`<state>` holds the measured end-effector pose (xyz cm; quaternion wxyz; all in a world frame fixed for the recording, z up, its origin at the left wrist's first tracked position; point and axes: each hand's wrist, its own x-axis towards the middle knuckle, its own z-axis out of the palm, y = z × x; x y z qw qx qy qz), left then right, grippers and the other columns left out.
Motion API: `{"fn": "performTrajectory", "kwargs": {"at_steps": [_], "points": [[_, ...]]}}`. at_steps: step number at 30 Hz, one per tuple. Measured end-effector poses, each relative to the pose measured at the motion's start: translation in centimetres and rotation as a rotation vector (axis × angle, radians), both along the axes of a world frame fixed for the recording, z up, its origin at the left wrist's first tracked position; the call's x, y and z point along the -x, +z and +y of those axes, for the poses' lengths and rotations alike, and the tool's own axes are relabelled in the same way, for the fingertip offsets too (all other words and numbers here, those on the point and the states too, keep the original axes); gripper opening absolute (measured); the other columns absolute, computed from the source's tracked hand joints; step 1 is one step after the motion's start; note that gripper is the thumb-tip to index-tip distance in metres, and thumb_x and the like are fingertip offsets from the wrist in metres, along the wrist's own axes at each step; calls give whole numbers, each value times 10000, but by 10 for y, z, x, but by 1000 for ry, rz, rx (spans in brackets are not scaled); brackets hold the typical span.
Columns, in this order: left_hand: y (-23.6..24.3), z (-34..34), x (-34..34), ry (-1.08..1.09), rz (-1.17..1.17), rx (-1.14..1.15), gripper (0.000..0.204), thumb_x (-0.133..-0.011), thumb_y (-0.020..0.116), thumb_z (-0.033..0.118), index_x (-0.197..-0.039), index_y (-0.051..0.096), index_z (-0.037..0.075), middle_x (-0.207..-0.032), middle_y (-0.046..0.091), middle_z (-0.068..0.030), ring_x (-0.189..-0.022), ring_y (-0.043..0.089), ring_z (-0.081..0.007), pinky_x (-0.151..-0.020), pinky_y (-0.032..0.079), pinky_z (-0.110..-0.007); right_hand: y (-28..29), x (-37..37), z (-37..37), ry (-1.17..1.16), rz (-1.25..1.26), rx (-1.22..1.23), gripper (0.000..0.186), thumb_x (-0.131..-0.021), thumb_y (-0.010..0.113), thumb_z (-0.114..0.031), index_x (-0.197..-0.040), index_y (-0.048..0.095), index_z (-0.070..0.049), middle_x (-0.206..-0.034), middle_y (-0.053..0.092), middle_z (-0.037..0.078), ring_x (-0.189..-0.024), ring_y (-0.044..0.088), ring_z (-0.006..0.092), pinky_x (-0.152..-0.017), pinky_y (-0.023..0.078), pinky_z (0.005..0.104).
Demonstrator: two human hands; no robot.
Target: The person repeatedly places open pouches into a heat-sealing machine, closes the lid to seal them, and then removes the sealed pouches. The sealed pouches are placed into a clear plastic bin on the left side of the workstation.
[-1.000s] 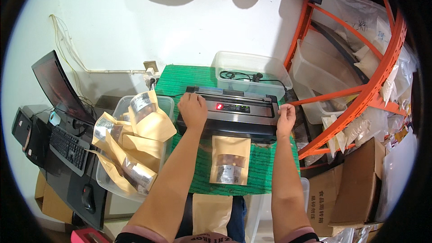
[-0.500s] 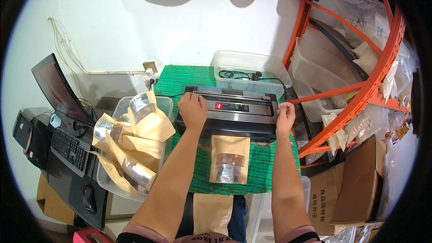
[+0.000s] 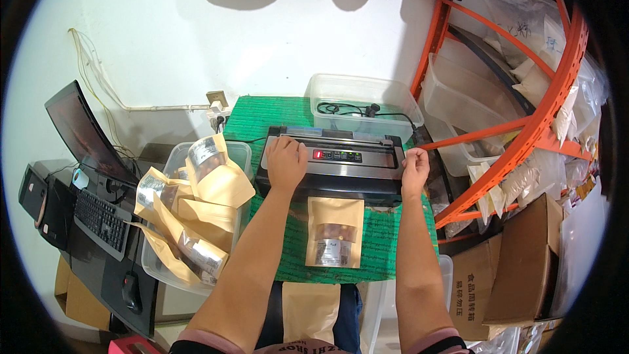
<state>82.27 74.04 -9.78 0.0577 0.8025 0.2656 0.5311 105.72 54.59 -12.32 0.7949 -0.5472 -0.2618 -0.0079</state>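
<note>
A black and silver vacuum sealer (image 3: 354, 169) with a lit red display stands on the green-covered table. My left hand (image 3: 287, 162) lies over the left end of its lid, fingers resting on top. Beside the sealer's right end my right hand (image 3: 415, 169) is closed, its fingers curled in and nothing visible in them. A kraft pouch (image 3: 335, 226) with a clear window and a white label lies at the sealer's front edge, its top end reaching the sealer. Another plain kraft pouch (image 3: 310, 311) rests on my lap.
At left, a clear plastic bin (image 3: 246, 157) holds several kraft pouches (image 3: 219, 180). Farther left are a monitor (image 3: 88, 128), a keyboard (image 3: 99, 223) and a mouse (image 3: 131, 290). A clear bin (image 3: 367, 88) with a cable stands behind the sealer. An orange shelf rack (image 3: 544, 118) and cardboard boxes (image 3: 521, 269) are at right.
My left hand has shifted slightly right on the sealer's lid, its fingers now lying flatter. My right hand, the sealer and the pouches look the same.
</note>
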Motion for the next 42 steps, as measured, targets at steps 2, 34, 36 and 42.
{"fn": "performTrajectory", "kwargs": {"at_steps": [2,34,36,42], "points": [[-1,1,0,-1,-8,0,135,-814,618,143,-750,652,30,-861,605,-82,-880,562,-293,-816,416,-427,0,0,0,-7,-1,3,106,-958,591,-160,-908,549,-77,-721,483,-42,-639,438,48,-596,358,201],[1,-3,2,-183,122,15,165,-797,525,141,-808,689,126,-1031,624,-47,-1018,547,-250,-874,373,-405,4,3,-1,31,43,-31,106,-957,589,-151,-896,544,-78,-690,461,-49,-609,421,41,-561,342,196],[1,-3,3,-188,118,13,161,-799,530,146,-807,689,125,-1033,625,-47,-1018,549,-250,-874,374,-406,5,4,-1,33,30,-37,105,-955,591,-149,-895,544,-78,-692,463,-50,-609,422,41,-561,342,196],[2,-3,3,-172,134,6,153,-799,536,146,-809,687,122,-1033,630,-50,-1015,553,-257,-883,376,-410,6,5,-1,26,55,-29,99,-949,595,-143,-892,545,-79,-694,464,-50,-607,422,41,-560,339,196]]}}
